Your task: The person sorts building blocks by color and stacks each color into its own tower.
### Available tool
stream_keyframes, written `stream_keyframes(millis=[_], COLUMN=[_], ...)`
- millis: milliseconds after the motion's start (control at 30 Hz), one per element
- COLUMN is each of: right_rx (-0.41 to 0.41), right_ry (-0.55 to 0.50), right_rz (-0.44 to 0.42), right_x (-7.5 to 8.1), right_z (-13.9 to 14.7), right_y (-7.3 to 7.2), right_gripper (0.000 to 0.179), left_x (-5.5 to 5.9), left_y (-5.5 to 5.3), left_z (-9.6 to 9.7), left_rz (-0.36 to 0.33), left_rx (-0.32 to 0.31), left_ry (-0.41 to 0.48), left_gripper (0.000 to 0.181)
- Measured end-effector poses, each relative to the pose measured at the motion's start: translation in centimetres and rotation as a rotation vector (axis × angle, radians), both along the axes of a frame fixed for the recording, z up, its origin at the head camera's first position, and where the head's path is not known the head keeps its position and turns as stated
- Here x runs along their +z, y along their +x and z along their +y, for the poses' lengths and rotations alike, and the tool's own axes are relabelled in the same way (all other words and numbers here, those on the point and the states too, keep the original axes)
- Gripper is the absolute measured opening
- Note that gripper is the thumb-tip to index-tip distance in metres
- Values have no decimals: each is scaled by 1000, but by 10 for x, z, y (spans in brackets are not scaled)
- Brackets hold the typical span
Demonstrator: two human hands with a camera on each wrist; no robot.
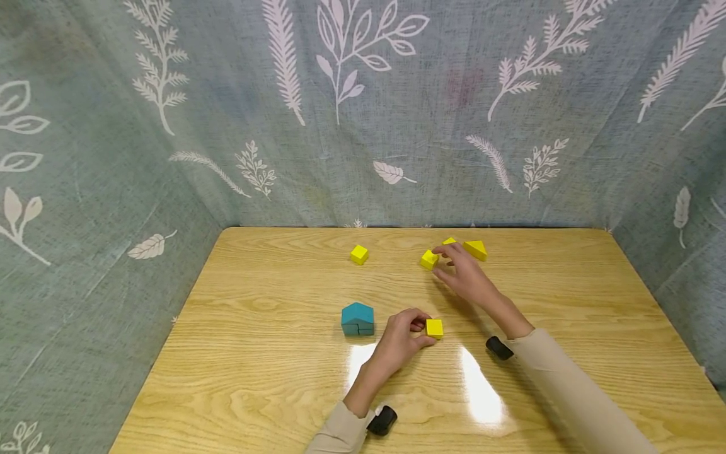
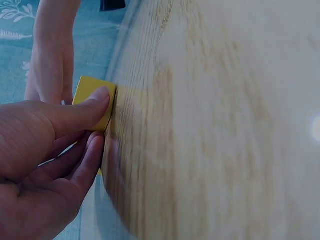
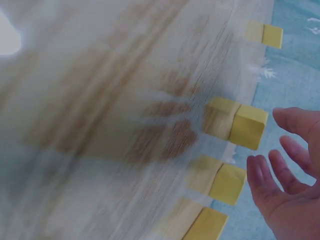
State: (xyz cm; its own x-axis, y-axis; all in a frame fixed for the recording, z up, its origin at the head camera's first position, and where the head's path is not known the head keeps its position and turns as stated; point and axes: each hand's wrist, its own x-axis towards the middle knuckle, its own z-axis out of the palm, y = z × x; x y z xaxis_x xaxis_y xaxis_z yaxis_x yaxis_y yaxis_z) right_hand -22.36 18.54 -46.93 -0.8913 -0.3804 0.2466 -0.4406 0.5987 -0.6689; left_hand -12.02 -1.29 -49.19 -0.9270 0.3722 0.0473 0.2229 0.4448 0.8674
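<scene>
My left hand [image 1: 399, 341] pinches a yellow block [image 1: 433, 328] low at the middle of the table, with the thumb on one face [image 2: 92, 87] and curled fingers behind. Farther back, my right hand [image 1: 466, 275] reaches toward a yellow cube [image 1: 429, 259]. In the right wrist view its spread fingers stand just apart from that cube [image 3: 248, 126]. Behind the right hand, a second yellow block [image 1: 450, 241] is partly hidden. A yellow triangular block [image 1: 475, 250] lies to its right.
Left of my left hand stands a teal house shape [image 1: 357, 319] of fitted blocks with a peaked top. Another yellow cube [image 1: 359, 255] sits near the back edge of the wooden table [image 1: 255, 366]. A patterned cloth [image 1: 340, 176] hangs behind and at both sides.
</scene>
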Motion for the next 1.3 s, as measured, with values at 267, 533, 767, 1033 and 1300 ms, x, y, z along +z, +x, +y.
stream_keyframes(millis=[267, 533, 767, 1033, 1300], right_rx=[22, 54, 61, 58, 85], right_ry=[58, 58, 51, -1, -131], right_rz=[20, 48, 26, -68, -181], right_x=[-6, -11, -9, -10, -12], right_z=[-5, -4, 0, 11, 22], right_y=[-13, -16, -16, -2, 16], right_gripper=[45, 39, 43, 41, 39], left_x=[0, -1, 0, -3, -2], left_y=[0, 0, -2, -3, -3], left_z=[0, 3, 2, 2, 1], left_rz=[-3, -2, 6, 17, 8], left_rx=[1, -13, -8, -2, -2], left_ry=[-4, 6, 3, 20, 34], left_gripper=[30, 30, 30, 30, 28])
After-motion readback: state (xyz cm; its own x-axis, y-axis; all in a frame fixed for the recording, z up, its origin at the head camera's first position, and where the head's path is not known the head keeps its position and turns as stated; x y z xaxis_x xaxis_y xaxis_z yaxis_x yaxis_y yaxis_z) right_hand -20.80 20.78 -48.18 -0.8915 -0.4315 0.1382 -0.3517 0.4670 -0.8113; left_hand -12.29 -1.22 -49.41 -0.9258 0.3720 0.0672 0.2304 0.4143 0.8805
